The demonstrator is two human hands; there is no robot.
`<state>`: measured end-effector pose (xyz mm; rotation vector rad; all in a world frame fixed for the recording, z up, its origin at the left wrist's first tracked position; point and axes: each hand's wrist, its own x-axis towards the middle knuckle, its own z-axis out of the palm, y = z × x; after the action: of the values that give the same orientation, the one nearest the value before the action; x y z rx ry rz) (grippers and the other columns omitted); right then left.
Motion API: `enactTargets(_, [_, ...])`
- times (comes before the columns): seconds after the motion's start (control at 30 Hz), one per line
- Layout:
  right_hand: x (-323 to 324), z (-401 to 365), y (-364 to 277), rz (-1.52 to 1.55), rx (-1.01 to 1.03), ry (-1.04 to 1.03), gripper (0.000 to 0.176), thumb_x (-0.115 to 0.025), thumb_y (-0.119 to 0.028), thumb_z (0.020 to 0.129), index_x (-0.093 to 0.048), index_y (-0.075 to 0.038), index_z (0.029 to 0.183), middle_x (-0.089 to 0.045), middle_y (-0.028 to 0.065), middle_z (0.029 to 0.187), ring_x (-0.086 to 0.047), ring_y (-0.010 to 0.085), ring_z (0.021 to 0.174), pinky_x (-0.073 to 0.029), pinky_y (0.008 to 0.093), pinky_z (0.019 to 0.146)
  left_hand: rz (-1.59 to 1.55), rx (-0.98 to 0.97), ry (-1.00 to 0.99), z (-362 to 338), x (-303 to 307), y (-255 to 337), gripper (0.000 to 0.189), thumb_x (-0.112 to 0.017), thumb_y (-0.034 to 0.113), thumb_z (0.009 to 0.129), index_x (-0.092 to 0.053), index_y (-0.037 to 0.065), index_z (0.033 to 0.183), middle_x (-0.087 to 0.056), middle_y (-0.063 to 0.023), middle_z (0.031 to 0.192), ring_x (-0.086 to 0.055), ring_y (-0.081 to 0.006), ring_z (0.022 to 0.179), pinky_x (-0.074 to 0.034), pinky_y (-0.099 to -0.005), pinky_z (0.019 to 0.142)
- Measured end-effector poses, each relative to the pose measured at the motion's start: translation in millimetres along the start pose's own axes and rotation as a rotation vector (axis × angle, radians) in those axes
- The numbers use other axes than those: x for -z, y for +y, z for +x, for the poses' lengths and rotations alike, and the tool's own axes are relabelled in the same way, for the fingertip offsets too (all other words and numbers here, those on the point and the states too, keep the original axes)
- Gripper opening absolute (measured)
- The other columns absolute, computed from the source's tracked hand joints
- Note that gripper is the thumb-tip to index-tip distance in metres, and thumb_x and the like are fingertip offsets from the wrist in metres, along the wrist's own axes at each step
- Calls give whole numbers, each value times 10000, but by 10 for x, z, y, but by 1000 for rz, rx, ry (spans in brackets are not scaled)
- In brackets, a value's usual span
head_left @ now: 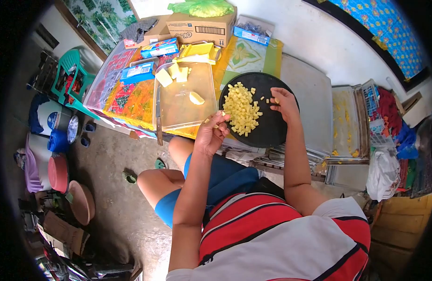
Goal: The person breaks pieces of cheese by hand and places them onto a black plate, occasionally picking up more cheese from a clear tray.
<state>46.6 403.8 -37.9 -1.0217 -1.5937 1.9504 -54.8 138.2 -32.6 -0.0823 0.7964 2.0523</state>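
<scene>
My left hand (212, 135) is at the lower left rim of a round black tray (272, 129), with its fingers curled around a few small yellow cubes that look like cheese. Over the tray's right side, my right hand (285, 104) pinches what appears to be one cube between its fingertips. A heap of yellow cubes (241, 105) covers the left half of the tray, and a few loose ones lie near my right fingers. To the left, a clear chopping board (185, 112) carries several pale yellow blocks (164, 77) and a rounded piece (196, 98).
A knife (158, 114) lies along the board's left edge. Blue boxes (138, 72), a yellow rack (197, 51) and a cardboard box (202, 28) stand behind. Flat trays (307, 103) are on the right. A green chair (68, 65) stands beyond the table's left end.
</scene>
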Motion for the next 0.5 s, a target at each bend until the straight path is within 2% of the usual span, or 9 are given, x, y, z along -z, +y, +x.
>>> enactTargets(0.1, [91,68,85,-387,80,57,231,-684,-198,804,-664,-60,988,-619,30,773,-623,120,724,-513,266,569,15,0,3,-12,-54,11,132,-667,169,855,-611,81,937,-694,-91,886,-521,-94,577,-458,-262,556])
enactTargets(0.2, [54,21,58,-701,129,91,232,-702,-161,751,-683,-51,955,-645,75,748,-640,165,732,-516,305,632,15,1,4,-34,-68,21,143,-665,175,857,-611,75,944,-696,-89,890,-517,-90,575,-457,-258,557])
enactTargets(0.3, [46,59,171,-905,333,46,269,-713,-147,730,-685,-60,983,-655,111,779,-648,223,754,-508,330,700,25,-5,-3,-31,-46,20,156,-660,184,863,-610,70,956,-697,-78,890,-512,-85,572,-455,-249,556])
enactTargets(0.4, [29,75,178,-954,302,37,289,-724,-154,724,-686,-75,999,-658,120,801,-647,258,761,-501,343,732,49,-6,0,-33,-39,26,184,-655,192,868,-610,65,993,-695,-61,880,-506,-75,565,-453,-238,549])
enactTargets(0.5, [18,52,161,-959,356,47,291,-733,-167,732,-680,-63,998,-651,86,795,-641,211,742,-499,318,710,58,8,-7,-62,-88,41,226,-651,196,871,-603,55,1041,-691,-45,862,-501,-66,558,-450,-229,543])
